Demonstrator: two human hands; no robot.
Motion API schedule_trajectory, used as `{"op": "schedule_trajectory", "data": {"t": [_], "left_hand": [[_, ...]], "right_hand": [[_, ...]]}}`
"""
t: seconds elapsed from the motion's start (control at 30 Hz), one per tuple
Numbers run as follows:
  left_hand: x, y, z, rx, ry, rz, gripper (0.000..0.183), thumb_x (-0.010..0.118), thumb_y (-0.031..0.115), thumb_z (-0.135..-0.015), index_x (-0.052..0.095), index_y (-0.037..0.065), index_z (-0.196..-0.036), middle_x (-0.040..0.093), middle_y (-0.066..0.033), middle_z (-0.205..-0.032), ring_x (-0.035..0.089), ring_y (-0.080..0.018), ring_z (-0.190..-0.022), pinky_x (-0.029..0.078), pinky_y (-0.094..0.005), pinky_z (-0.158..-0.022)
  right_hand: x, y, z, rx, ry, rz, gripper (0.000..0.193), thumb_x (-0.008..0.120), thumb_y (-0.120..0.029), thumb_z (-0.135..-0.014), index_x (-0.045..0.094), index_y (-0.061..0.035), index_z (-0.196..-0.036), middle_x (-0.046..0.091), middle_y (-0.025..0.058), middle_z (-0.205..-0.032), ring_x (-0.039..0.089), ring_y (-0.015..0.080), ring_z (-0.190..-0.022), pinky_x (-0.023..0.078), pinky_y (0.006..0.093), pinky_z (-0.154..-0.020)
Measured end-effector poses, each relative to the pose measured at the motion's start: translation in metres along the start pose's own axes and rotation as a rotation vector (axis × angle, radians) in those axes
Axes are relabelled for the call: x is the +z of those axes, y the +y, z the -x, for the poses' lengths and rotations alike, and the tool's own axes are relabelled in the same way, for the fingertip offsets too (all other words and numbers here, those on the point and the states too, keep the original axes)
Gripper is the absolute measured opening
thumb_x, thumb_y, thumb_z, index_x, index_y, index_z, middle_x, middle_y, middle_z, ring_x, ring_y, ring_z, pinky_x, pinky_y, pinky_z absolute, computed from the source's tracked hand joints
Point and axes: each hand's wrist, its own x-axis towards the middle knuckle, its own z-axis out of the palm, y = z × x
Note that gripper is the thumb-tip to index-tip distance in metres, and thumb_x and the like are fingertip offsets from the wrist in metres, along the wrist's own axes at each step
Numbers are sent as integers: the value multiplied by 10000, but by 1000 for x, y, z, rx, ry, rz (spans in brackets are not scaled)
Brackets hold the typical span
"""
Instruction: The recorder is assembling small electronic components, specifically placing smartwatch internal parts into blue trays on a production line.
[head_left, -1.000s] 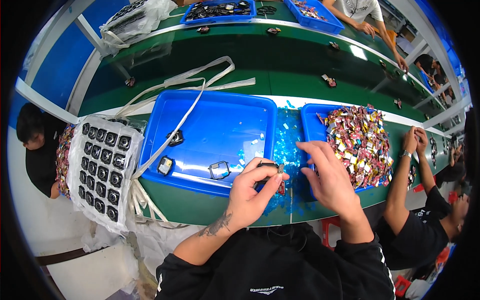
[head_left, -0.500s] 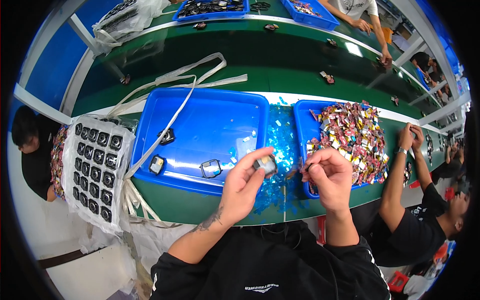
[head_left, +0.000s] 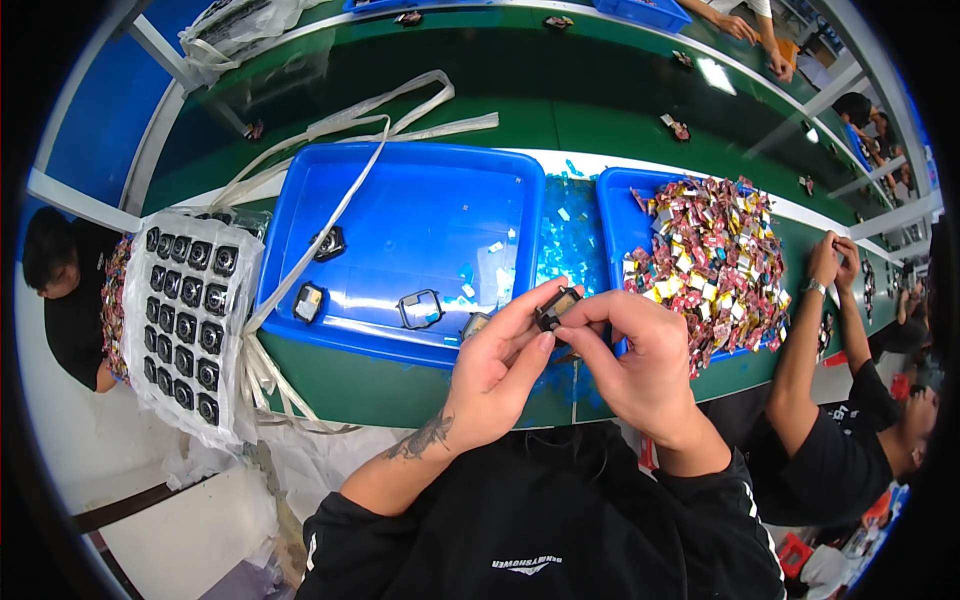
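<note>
A small black square watch case with a tan patch inside is held up between my hands, at the gap between two blue trays. My left hand grips it from the left with thumb and fingers. The fingers of my right hand are pinched at its right side; whatever else they hold is hidden. In the left blue tray lie several similar cases, among them an open frame and one with a pale insert. Another case is partly covered by my left hand.
The right tray holds a heap of small reddish, yellow and white parts. Blue film scraps litter the gap. White strapping crosses the left tray beside a sheet of black round-windowed parts. Co-workers sit on both sides.
My right hand has moved left, and its fingertips now meet the case in my left hand. The case has been tilted and shifted slightly right. The whole view has shifted a little.
</note>
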Motion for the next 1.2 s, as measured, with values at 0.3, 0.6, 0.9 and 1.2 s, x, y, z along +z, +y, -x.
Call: {"op": "schedule_trajectory", "data": {"t": [0.3,0.6,0.9,1.2], "left_hand": [[1,-4,4,13,-17,-2,483,418,-34,-999,314,-34,-1471,460,-158,-1428,453,-213,-1322,346,-343,-1111],[4,-4,5,106,-8,-120,474,408,-31,-991,302,-91,-1449,430,-264,-1438,456,-313,-1326,386,-421,-1099],[-1,-7,12,98,-33,-131,480,381,-30,-1005,291,-59,-1475,424,-203,-1471,441,-249,-1342,369,-347,-1092],[5,-10,21,126,52,-213,442,392,17,-1020,337,-76,-1449,456,-199,-1449,477,-233,-1307,395,-323,-1059]], "right_hand": [[-4,4,-1,-37,-37,29,71,730,-28,-778,682,-47,-826,671,68,-747,628,227,-641,429,336,-655],[-3,1,2,-47,-42,61,69,727,-40,-777,690,-84,-815,664,11,-713,605,170,-612,393,387,-835],[0,-1,2,-54,-4,99,173,781,-30,-688,618,-83,-716,583,-5,-666,536,160,-608,394,406,-927],[4,2,1,-124,50,-35,333,792,42,-618,492,-52,-727,514,99,-831,532,247,-798,434,332,-704]]}}
